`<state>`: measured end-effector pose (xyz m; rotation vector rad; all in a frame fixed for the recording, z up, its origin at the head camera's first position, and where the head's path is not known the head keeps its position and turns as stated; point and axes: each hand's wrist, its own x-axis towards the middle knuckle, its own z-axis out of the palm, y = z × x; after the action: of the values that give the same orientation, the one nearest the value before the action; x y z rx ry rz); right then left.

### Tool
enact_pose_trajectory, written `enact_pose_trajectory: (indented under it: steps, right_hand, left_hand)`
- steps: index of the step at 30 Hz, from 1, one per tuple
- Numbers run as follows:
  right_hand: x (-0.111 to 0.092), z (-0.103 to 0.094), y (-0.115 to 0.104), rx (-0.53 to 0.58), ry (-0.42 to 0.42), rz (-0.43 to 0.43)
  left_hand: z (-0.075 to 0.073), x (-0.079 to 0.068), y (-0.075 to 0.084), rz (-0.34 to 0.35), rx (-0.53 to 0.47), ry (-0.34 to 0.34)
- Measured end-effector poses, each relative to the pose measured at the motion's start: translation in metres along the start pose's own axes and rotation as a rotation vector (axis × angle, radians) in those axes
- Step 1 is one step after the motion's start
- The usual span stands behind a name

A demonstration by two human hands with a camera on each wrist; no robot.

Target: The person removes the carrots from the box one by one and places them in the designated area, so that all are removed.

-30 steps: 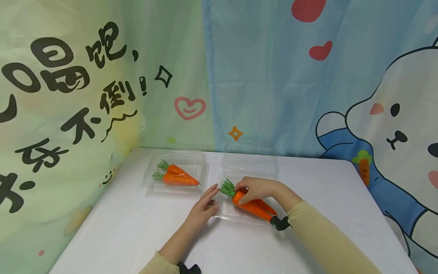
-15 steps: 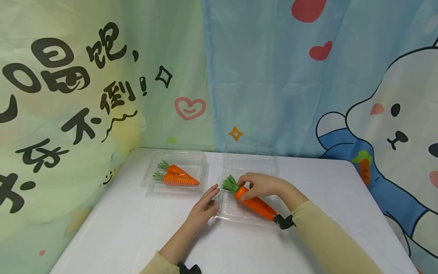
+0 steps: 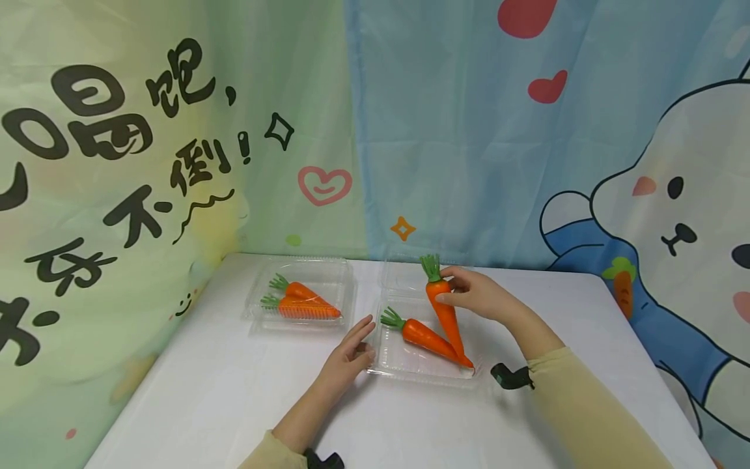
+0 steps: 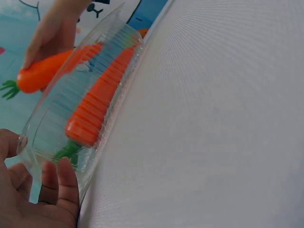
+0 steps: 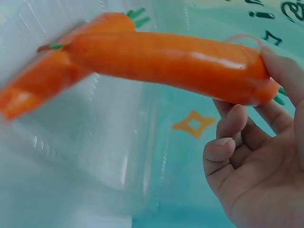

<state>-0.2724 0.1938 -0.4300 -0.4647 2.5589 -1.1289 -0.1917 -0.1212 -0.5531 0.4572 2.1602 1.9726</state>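
Printed cloth (image 3: 457, 130) hangs behind the work, green and yellow at the left and blue at the right. Black Chinese lettering (image 3: 121, 135) slants across its left part: "唱吧," reads in the upper line and "不倒!" lower down; other characters are cut off or unclear. A white cartoon animal (image 3: 721, 143) in blue fills the right side.

On the white table (image 3: 234, 404) stands an open clear container (image 3: 392, 358), its lid folded back towards the cloth. The right hand (image 3: 483, 296) pinches the held carrot (image 3: 443, 312) between thumb and fingers, near its green top. This carrot slants above the container, top raised, its tip down by the tip of the lying carrot (image 3: 426, 337), which rests inside. Whether the tips touch I cannot tell.

The left hand (image 3: 348, 358), fingers extended, touches the container's left edge. Just beside, to the left, a closed clear container (image 3: 334, 273) holds two more carrots (image 3: 307, 308).
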Motion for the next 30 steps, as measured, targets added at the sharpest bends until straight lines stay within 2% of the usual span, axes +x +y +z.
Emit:
enact_pose_trajectory:
  steps: [6, 14, 25, 29, 30]
  right_hand:
    - [-0.015, -0.023, 0.010, 0.022, 0.082, 0.081]
    - [-0.033, -0.040, 0.036, 0.029, 0.120, 0.207]
    - [-0.040, -0.035, 0.094, 0.068, 0.133, 0.313]
    - [-0.041, -0.031, 0.108, 0.075, 0.131, 0.333]
    - [-0.041, -0.031, 0.111, 0.069, 0.129, 0.339]
  left_hand:
    - [0.000, -0.001, 0.003, -0.015, -0.021, -0.009]
    - [0.000, -0.002, 0.004, 0.005, -0.019, -0.003]
    - [0.000, 0.000, 0.002, 0.017, 0.022, 0.015]
    - [0.001, 0.000, 0.001, 0.033, 0.035, 0.024]
    - [0.001, -0.001, 0.006, 0.030, 0.035, 0.026]
